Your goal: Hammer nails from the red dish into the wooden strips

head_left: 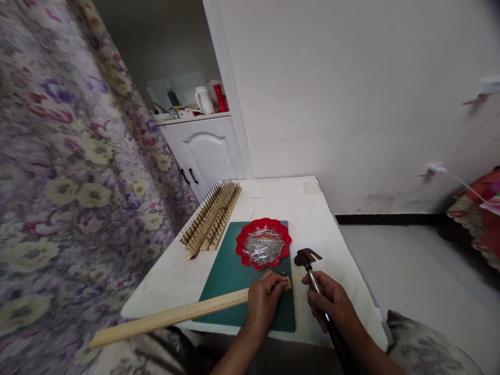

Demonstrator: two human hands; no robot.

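My left hand (266, 298) is closed in a pinch at the right end of a long pale wooden strip (172, 319). A small light nail head (284, 272) shows just above its fingertips; the rest of the nail is hidden. Rows of small holes or marks run along the strip, which crosses a green cutting mat (226, 255) and sticks out past the table's front left. My right hand (330, 301) is wrapped round the shaft of a claw hammer (308, 259), head up, beside the strip's end. Behind both hands, a red scalloped dish (242, 256) holds many loose silver nails (264, 246).
Wooden strips studded with upright nails (213, 216) lie at the table's back left. Two loose nails lie on the white tabletop (281, 200). A flowered curtain (97, 172) hangs at left, a white cabinet (209, 151) stands behind, and a wall closes the back.
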